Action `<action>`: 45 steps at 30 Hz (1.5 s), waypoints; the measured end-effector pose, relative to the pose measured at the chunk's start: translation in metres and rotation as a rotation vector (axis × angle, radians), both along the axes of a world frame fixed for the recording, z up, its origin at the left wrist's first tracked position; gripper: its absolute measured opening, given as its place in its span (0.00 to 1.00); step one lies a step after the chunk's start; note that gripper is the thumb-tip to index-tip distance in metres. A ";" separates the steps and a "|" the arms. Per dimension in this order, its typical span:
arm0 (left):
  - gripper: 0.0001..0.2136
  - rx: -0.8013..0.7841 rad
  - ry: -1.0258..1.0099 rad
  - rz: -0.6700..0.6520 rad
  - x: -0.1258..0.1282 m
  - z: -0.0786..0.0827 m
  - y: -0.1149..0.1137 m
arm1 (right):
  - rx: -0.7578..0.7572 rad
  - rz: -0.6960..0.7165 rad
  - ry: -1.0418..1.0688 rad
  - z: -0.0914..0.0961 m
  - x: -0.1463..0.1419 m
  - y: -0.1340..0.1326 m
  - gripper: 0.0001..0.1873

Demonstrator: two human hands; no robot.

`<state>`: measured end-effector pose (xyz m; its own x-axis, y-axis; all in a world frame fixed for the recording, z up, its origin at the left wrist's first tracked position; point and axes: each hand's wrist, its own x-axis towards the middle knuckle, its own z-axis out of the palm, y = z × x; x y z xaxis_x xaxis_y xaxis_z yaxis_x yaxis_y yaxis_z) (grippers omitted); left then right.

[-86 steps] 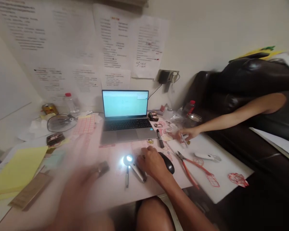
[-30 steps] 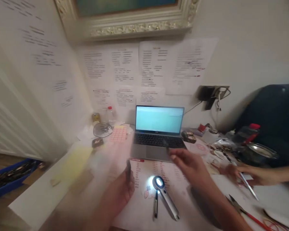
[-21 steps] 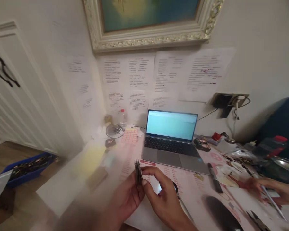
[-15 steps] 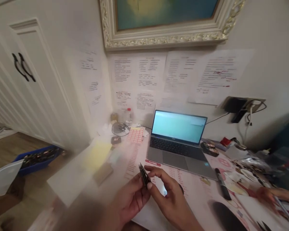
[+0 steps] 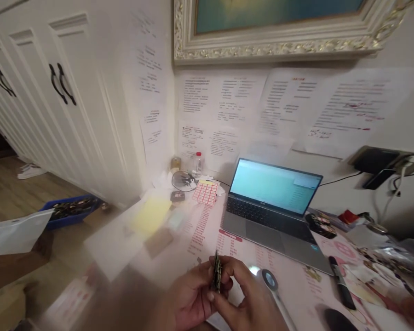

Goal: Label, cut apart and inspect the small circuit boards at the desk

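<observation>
Between my two hands is a small stack of thin dark boards (image 5: 216, 275), held on edge and looking like circuit boards. My left hand (image 5: 193, 294) grips it from the left, thumb and fingers closed on its side. From the right, my right hand (image 5: 241, 292) pinches the same stack with thumb and forefinger. Beside my right hand lies a round-headed magnifier (image 5: 269, 279) with a bright spot of light at its left; my hand and wrist partly cover it. Ahead of the hands sits an open laptop (image 5: 262, 225) with its screen lit.
Yellow paper (image 5: 151, 214) and a red-gridded label sheet (image 5: 206, 192) lie on the table's left side. A clear bottle (image 5: 198, 164) stands by the wall. At right are a black marker (image 5: 342, 282) and another person's blurred hand (image 5: 412, 309). A blue bin (image 5: 71, 211) sits on the floor.
The view has turned left, so the scene shifts right. The stack now stands more upright, and my right fingers have closed in around it. The magnifier beside my right hand shows more.
</observation>
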<state>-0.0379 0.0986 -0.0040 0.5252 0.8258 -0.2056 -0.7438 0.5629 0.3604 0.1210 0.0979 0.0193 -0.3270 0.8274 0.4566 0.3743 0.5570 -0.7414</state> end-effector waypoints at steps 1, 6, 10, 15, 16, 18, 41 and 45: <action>0.12 0.012 0.009 0.002 0.000 -0.002 0.000 | 0.012 -0.014 -0.040 -0.002 0.000 0.000 0.09; 0.17 0.121 0.312 0.081 -0.009 -0.013 0.004 | 0.088 -0.013 -0.226 -0.021 0.013 0.011 0.06; 0.28 0.341 0.723 0.294 -0.027 -0.018 0.017 | 0.297 -0.003 -0.559 -0.035 0.023 0.028 0.11; 0.27 0.689 1.213 0.141 -0.036 -0.027 0.029 | 0.529 0.101 -0.808 -0.049 0.019 0.039 0.17; 0.22 0.711 1.252 0.150 -0.036 -0.029 0.029 | 0.541 0.089 -0.819 -0.053 0.018 0.040 0.17; 0.16 0.732 1.298 0.184 -0.033 -0.032 0.030 | 0.558 0.071 -0.825 -0.061 0.018 0.041 0.19; 0.35 0.968 1.436 0.266 -0.011 -0.061 0.020 | -0.436 0.145 0.161 -0.100 0.016 0.022 0.47; 0.33 0.924 1.407 0.296 -0.013 -0.066 0.023 | -0.425 0.174 0.155 -0.095 0.017 0.020 0.49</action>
<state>-0.0510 0.1213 -0.0702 0.1895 0.9556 0.2256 0.3756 -0.2828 0.8826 0.1380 0.1180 -0.0762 -0.4322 0.8901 0.1444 0.1693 0.2374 -0.9566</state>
